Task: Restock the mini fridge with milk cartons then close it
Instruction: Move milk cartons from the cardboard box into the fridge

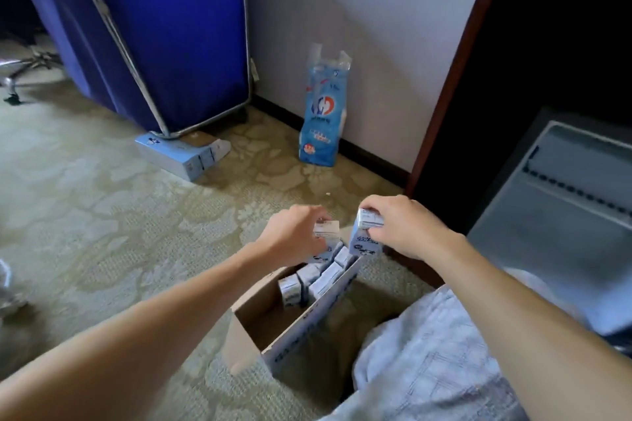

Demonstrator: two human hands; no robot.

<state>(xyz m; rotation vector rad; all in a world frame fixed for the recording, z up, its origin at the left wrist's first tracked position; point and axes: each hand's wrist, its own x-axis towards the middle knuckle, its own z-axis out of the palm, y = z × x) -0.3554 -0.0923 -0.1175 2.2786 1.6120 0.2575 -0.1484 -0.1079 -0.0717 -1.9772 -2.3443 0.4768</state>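
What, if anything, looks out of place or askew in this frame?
A flat blue box lies tilted on the carpet, one end under the laundry cart's metal frame. The milk cartons inside the cardboard box lean at mixed angles. No spill shows.

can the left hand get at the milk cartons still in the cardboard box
Reach, likely yes: the open-topped brown cardboard box leaves the small blue-and-white milk cartons inside uncovered just below the left hand. But its grip already holds one carton.
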